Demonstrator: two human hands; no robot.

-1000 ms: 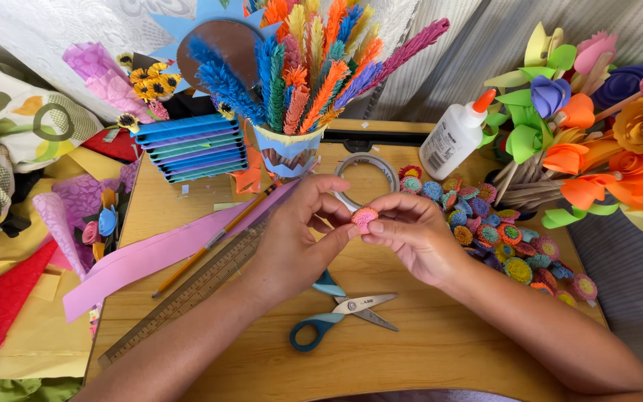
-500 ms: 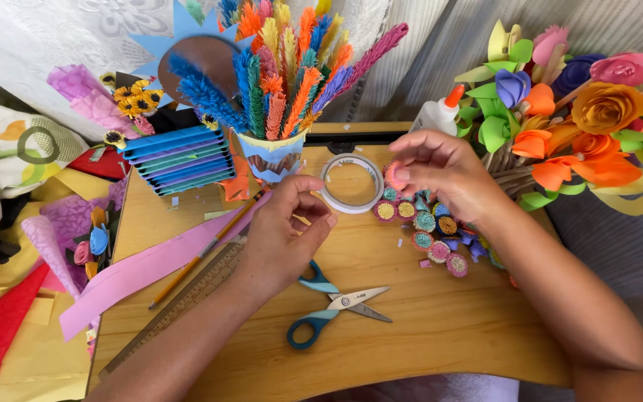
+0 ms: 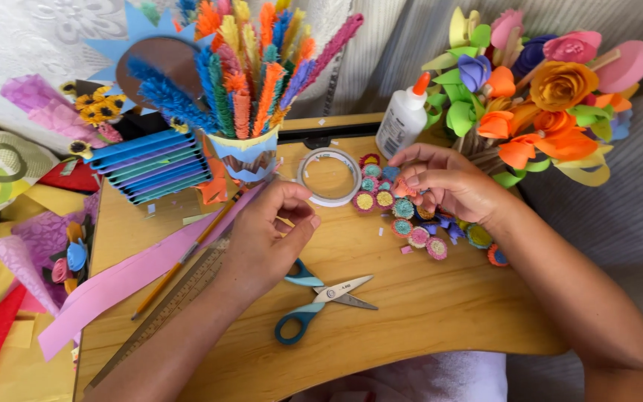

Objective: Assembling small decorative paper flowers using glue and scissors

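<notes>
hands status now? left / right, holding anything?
Left hand: loosely curled above the scissors, nothing visible in it.
Right hand: fingers down on the pile of small rolled paper flowers; whether it grips one cannot be told.

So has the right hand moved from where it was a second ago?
Yes. The right hand has gone from the left hand over to the paper rosettes, right of the tape roll.

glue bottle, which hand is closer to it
Right. The right hand rests just below the glue bottle, among the paper rolls; the left hand sits farther off, above the scissors.
</notes>
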